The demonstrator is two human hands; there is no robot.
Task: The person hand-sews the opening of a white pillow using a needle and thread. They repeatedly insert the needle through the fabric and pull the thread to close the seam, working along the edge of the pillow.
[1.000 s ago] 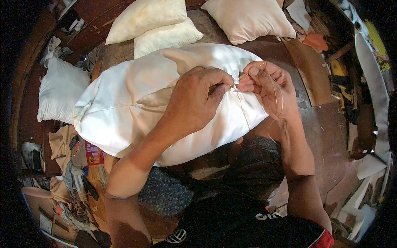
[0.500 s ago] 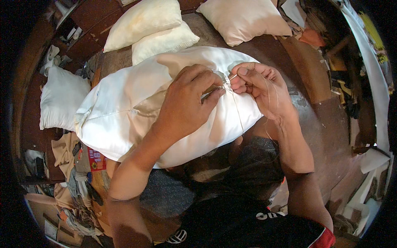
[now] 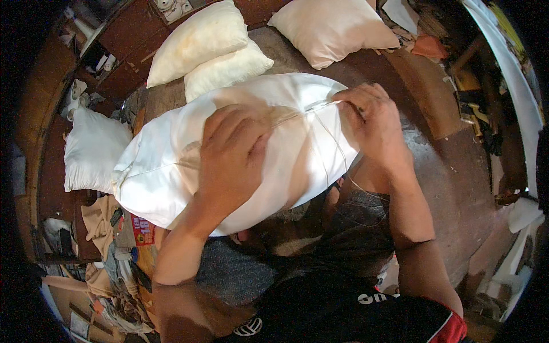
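A large white pillow (image 3: 320,177) lies across my lap, with a gathered spot near its far right end. My right hand (image 3: 374,123) is closed beside that spot, its fingers curled round a thin pale thread (image 3: 326,106). The thread stretches leftward over the white cloth toward my left hand (image 3: 234,157). That hand is closed above the pillow's middle, slightly smeared, its fingertips mostly hidden. Loose loops of thread hang from near my right hand over the pillow's right end and down to my dark shorts. I cannot make out a needle.
Two cream pillows (image 3: 200,40) overlap beyond the big one, and another (image 3: 331,31) lies at the far right. A white pillow (image 3: 94,148) leans at the left. Crumpled cloths (image 3: 106,228) are heaped at the lower left. Scraps and tools line the right side.
My hands have moved apart from the gathered spot: the left went left, the right slightly right and up. The thread is now drawn out between them.
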